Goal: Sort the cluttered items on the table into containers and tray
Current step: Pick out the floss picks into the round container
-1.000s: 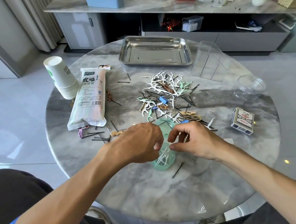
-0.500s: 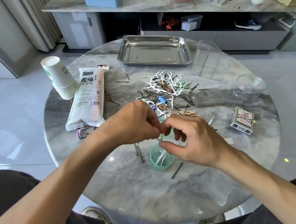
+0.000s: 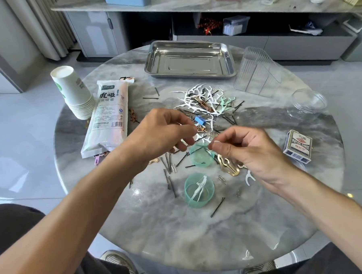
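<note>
My left hand hovers over the clutter with curled fingers that pinch a thin black hairpin. My right hand pinches the end of another thin dark pin just above a green lid lying on the table. A small green round container stands nearer to me with white floss picks inside. Beyond the hands is a pile of white floss picks, hairpins and clips. A gold hair clip lies below my right hand.
A steel tray sits at the far side of the marble table. A ribbed clear holder and a clear jar stand at right, with playing cards nearer. At left are paper cups and a straw bag.
Both hands rose from the green container and met over the pile. They have now drawn apart, each with a thin pin. The container stays in place with floss picks in it.
</note>
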Demonstrator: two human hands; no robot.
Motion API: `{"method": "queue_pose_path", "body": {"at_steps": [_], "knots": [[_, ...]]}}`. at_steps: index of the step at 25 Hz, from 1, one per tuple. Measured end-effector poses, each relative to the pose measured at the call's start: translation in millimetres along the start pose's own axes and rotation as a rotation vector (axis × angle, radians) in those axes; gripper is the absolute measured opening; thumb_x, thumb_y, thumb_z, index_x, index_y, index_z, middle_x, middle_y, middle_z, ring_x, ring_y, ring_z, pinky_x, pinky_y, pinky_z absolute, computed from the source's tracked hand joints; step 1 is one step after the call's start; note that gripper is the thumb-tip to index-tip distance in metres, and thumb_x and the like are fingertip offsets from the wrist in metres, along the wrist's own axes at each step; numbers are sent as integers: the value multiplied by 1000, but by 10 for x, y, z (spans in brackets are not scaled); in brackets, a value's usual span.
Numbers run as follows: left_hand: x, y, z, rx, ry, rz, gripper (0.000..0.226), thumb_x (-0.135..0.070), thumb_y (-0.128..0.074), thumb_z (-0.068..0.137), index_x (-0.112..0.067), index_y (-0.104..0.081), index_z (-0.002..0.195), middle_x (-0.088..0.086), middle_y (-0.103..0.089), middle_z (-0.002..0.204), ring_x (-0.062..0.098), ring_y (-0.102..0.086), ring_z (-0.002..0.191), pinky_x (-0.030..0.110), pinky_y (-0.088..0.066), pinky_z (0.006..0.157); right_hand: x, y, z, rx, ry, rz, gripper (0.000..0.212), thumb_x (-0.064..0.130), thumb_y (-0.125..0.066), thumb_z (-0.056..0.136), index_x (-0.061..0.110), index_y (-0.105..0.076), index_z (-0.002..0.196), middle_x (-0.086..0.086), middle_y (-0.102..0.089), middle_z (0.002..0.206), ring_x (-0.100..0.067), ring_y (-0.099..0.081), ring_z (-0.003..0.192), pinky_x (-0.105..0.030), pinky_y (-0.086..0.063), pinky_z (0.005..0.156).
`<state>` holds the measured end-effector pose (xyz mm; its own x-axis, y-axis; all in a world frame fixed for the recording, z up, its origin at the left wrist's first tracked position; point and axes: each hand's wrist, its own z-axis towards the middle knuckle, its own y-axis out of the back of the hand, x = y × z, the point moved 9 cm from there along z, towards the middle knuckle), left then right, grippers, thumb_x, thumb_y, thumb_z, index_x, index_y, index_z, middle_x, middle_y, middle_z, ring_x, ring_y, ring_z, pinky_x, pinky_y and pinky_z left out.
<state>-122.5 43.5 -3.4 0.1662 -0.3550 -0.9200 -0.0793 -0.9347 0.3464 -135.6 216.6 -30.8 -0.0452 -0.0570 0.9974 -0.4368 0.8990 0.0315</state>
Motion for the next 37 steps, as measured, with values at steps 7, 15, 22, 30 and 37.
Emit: {"method": "queue_pose_path", "body": {"at_steps": [7,15,22,30,37], "knots": [[474,-88,96,13,99,294,5,-16,-70,82,-14,-73,78,2,-74,71,27,-72,72,43,-58,74,-254,-151,-53,170,-138,-35,11,6,-79,68,5,-70,75,-19,-66,69,-21,-65,59,-29,-56,54],[506,19,111,-118,21,552,8,-20,-67,77,-25,-69,72,-12,-66,67,15,-66,70,28,-50,65,-294,-167,-64,241,-68,-611,24,15,-86,72,26,-74,90,23,-66,73,1,-52,60,-17,-41,59],[729,154,462,-367,54,643,22,-37,-65,86,-22,-71,100,0,-73,92,26,-67,88,34,-52,75,-3,96,290,-43,6,-764,12,16,-75,78,26,-72,81,30,-63,62,7,-56,51,-8,-37,50],[1041,77,804,-399,125,554,19,-37,-76,79,-20,-68,81,-2,-68,84,18,-62,76,26,-40,65,-293,20,1056,-131,-106,-1214,22,40,-71,82,19,-68,74,7,-67,73,-16,-63,71,-29,-53,67],[1188,144,816,-413,254,366,6,-23,-71,69,-19,-68,66,-8,-65,63,12,-61,65,17,-36,50,-739,41,1172,-76,-303,-1145,9,31,-73,78,23,-68,76,10,-65,79,-7,-57,68,-21,-34,50]]}}
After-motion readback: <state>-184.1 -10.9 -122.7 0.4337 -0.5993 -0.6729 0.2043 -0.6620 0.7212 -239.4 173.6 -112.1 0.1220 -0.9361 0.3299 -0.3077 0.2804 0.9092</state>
